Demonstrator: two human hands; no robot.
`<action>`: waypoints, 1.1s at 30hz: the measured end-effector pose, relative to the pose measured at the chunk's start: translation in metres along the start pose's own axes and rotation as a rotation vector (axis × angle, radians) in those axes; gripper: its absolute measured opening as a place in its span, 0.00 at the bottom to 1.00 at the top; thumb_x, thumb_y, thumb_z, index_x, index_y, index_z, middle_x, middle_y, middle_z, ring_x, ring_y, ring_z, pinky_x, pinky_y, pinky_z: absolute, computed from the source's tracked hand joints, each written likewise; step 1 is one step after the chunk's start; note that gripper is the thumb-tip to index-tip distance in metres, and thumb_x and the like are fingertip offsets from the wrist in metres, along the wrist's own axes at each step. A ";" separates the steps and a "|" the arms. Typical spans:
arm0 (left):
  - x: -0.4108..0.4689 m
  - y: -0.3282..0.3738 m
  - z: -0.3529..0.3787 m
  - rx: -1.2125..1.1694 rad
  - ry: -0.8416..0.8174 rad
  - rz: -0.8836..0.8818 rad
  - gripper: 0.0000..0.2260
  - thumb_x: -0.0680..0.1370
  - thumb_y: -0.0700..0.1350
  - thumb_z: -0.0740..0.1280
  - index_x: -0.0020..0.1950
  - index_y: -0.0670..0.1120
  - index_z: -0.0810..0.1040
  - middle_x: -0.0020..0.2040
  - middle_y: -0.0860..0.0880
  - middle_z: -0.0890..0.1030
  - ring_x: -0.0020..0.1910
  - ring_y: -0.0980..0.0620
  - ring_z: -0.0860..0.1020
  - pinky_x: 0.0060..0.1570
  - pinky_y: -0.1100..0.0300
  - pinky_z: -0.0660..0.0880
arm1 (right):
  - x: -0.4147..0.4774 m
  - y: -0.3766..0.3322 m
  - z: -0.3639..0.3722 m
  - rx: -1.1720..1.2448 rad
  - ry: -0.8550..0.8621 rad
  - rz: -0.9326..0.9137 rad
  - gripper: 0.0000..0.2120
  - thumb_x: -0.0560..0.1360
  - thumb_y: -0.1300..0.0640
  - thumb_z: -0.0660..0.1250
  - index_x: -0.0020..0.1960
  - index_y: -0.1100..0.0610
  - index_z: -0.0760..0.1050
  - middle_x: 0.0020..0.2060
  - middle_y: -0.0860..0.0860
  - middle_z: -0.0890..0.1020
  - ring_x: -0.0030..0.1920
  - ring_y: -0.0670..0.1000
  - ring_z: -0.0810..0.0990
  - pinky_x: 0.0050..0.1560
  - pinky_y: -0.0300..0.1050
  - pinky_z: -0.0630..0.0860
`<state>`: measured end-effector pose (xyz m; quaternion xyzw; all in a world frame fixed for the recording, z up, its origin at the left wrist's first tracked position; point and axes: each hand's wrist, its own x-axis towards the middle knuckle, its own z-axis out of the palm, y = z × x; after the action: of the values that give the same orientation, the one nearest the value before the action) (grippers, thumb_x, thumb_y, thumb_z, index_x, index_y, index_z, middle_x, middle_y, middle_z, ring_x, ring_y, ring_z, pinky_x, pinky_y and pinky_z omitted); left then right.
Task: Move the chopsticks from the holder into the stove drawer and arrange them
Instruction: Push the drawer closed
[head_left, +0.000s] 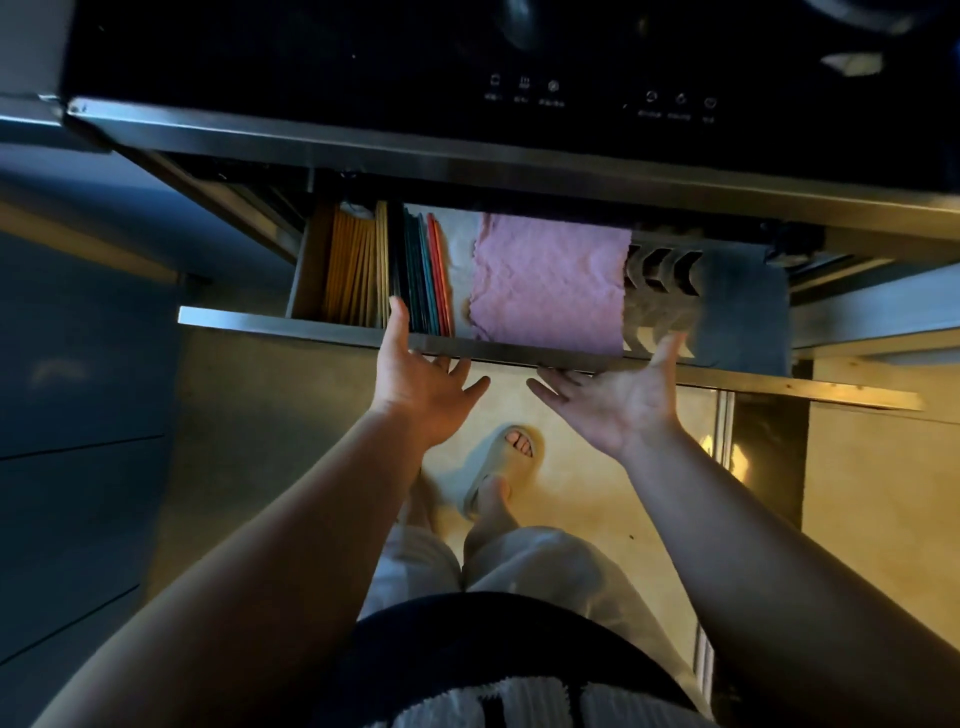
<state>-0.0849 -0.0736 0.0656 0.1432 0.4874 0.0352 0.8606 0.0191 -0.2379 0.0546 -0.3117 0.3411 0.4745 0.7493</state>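
I am watching shiny steel stove drawer hanging open under black glass stove top. Yellow wooden chopsticks lying inside, left end. Left hand, right hand touching front rim, fingers spread, holding nothing.

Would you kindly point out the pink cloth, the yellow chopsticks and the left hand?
pink cloth (550, 286): head view, cloth's middle.
yellow chopsticks (350, 270): head view, mid-length of bundle.
left hand (421, 384): head view, hand's middle.

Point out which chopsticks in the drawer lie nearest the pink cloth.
The red chopsticks, at the right end of the row, by the cloth. The dark ones sit mid-row, the yellow ones far left.
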 end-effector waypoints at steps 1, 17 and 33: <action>0.005 0.003 0.004 0.028 -0.015 0.008 0.41 0.73 0.71 0.61 0.80 0.52 0.54 0.77 0.42 0.63 0.76 0.41 0.62 0.74 0.38 0.53 | 0.004 -0.004 0.003 -0.021 -0.009 -0.010 0.55 0.61 0.18 0.51 0.78 0.50 0.49 0.76 0.62 0.54 0.74 0.65 0.59 0.62 0.64 0.69; 0.065 0.044 0.062 0.334 -0.157 0.110 0.48 0.67 0.76 0.60 0.80 0.53 0.52 0.80 0.43 0.58 0.77 0.42 0.60 0.75 0.42 0.55 | 0.057 -0.051 0.053 -0.120 -0.058 -0.166 0.55 0.59 0.21 0.62 0.77 0.46 0.50 0.76 0.65 0.55 0.74 0.69 0.56 0.71 0.67 0.59; 0.073 0.044 0.068 0.358 -0.127 0.206 0.38 0.76 0.69 0.58 0.79 0.50 0.56 0.77 0.43 0.62 0.76 0.43 0.61 0.76 0.44 0.55 | 0.068 -0.042 0.073 0.022 0.066 -0.302 0.46 0.63 0.24 0.61 0.73 0.48 0.60 0.67 0.62 0.69 0.64 0.65 0.73 0.67 0.61 0.70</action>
<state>0.0146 -0.0310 0.0503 0.3447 0.4133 0.0268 0.8424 0.0954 -0.1610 0.0473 -0.3668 0.3200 0.3421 0.8038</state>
